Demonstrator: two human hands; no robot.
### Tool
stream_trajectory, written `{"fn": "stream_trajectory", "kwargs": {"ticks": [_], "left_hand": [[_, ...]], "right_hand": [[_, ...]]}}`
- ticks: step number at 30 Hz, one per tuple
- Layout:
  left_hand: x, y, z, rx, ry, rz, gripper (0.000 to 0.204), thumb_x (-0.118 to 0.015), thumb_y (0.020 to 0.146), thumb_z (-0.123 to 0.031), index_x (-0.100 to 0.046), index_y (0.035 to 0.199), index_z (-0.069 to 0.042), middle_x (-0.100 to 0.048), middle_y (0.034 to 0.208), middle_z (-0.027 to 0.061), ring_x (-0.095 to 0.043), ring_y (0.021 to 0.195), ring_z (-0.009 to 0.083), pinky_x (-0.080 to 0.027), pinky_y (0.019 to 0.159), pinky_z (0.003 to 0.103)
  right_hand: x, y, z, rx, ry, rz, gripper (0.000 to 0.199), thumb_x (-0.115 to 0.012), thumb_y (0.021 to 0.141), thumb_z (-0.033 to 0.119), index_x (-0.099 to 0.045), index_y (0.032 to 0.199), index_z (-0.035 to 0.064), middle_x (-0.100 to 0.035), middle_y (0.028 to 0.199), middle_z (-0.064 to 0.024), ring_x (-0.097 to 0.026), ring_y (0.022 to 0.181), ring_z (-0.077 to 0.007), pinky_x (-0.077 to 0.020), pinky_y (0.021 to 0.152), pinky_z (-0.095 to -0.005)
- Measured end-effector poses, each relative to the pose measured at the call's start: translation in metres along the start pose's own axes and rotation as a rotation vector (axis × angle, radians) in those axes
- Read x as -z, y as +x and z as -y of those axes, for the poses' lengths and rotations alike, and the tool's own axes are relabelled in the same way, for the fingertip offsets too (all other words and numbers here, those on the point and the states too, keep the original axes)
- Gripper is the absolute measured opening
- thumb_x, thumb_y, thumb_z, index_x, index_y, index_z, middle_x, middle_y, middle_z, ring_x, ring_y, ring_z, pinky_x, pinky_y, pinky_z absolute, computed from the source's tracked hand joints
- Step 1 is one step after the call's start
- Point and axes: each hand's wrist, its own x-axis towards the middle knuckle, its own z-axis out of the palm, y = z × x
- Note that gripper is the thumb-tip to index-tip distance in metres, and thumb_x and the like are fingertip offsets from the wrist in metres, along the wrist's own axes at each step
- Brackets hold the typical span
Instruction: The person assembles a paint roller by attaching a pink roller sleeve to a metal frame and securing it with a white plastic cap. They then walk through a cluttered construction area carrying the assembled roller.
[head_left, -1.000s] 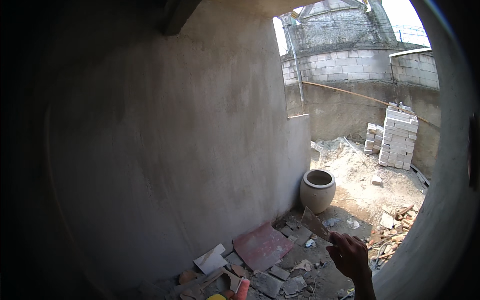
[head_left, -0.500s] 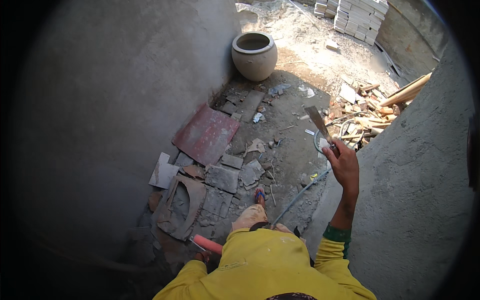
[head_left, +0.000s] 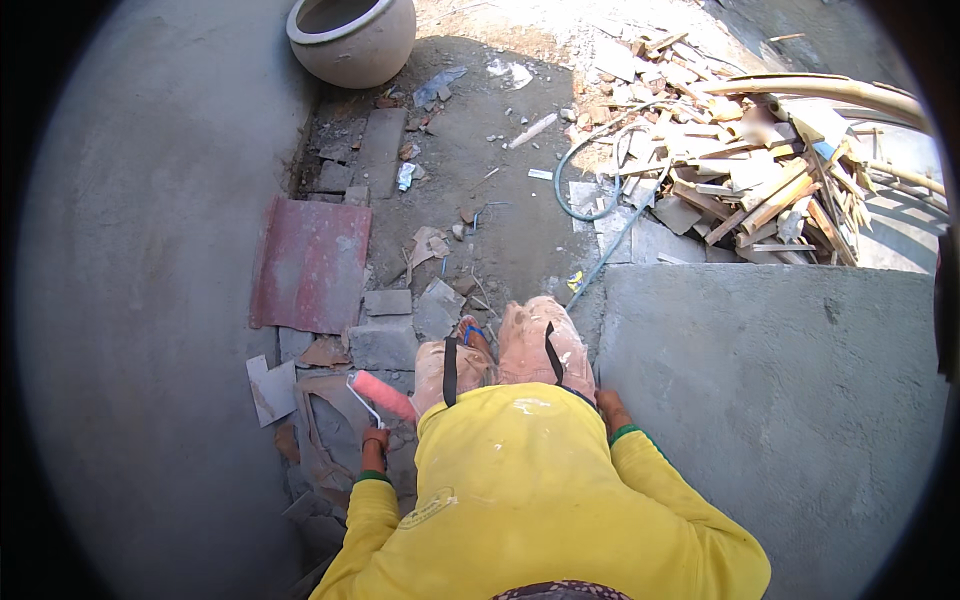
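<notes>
My left hand (head_left: pixel 376 438) is closed on the handle of a paint roller (head_left: pixel 385 396). Its pink sleeve sits on a bent metal frame and points toward my left knee, above broken slabs. Low beside my right thigh is my right hand (head_left: pixel 612 408), close to the grey plastered wall (head_left: pixel 760 380). Its fingers look curled but are mostly hidden, and I cannot make out what is in them. The scraper seen earlier does not show clearly now.
A reddish sheet (head_left: pixel 312 265) and broken tiles (head_left: pixel 270 388) lie along the left wall (head_left: pixel 150 250). A large clay pot (head_left: pixel 360 50) stands ahead. Right of the dirt path, a hose (head_left: pixel 610 258) curls beside a heap of wood scraps (head_left: pixel 760 195).
My right hand has dropped from its raised position, where it held a scraper, to beside my thigh. The paint roller has come further forward in my left hand. The view has shifted right.
</notes>
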Motion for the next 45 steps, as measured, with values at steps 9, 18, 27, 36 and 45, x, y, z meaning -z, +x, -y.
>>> {"fn": "stream_trajectory", "kwargs": {"ticks": [9,18,27,36,45], "left_hand": [[0.24,0.009,-0.382,-0.072,0.235,-0.082,0.045,-0.064,0.087,-0.039,-0.067,0.092,0.006,-0.063,0.065,0.0124,-0.06,0.048,0.0232,-0.046,0.044,0.038],[0.308,0.02,-0.626,-0.089,0.103,-0.243,0.044,-0.064,0.081,-0.034,-0.067,0.101,0.005,-0.068,0.097,0.0234,-0.069,0.08,0.0356,-0.052,0.074,0.044],[0.385,0.007,-0.907,-0.054,-0.18,0.029,0.03,-0.062,0.088,-0.03,-0.063,0.087,0.001,-0.061,0.065,0.0093,-0.057,0.047,0.0201,-0.045,0.041,0.035],[0.537,0.005,-1.245,-0.41,0.41,-0.394,0.05,-0.056,0.082,-0.045,-0.069,0.099,0.0,-0.07,0.084,0.0158,-0.069,0.073,0.0298,-0.052,0.076,0.04],[0.665,-0.115,-1.673,-0.654,0.048,0.119,0.034,-0.058,0.089,-0.03,-0.054,0.072,-0.002,-0.054,0.056,0.0063,-0.054,0.041,0.0175,-0.044,0.039,0.032]], "right_hand": [[0.045,0.072,0.113,0.327,-0.437,-0.042,0.043,-0.061,0.089,0.031,-0.062,0.106,-0.0086,-0.066,0.097,-0.0241,-0.068,0.076,-0.0282,-0.0507,0.066,-0.0404],[0.237,0.117,0.653,0.573,0.355,-0.113,0.026,-0.057,0.093,0.031,-0.057,0.097,0.0053,-0.052,0.06,-0.0018,-0.044,0.044,-0.0104,-0.0358,0.04,-0.0272],[0.385,0.189,0.945,0.749,-0.054,-0.31,0.035,-0.054,0.094,0.033,-0.056,0.091,-0.0019,-0.062,0.07,-0.0154,-0.062,0.064,-0.0282,-0.0473,0.061,-0.0385],[0.373,0.205,1.001,0.52,-0.177,-0.191,0.027,-0.059,0.087,0.028,-0.06,0.088,0.0015,-0.061,0.071,-0.0143,-0.058,0.065,-0.0298,-0.0456,0.06,-0.0425],[0.454,0.2,1.188,0.278,0.142,-0.462,0.023,-0.054,0.084,0.015,-0.066,0.1,0.0049,-0.067,0.092,-0.0169,-0.064,0.086,-0.0325,-0.0488,0.077,-0.0403]]}}
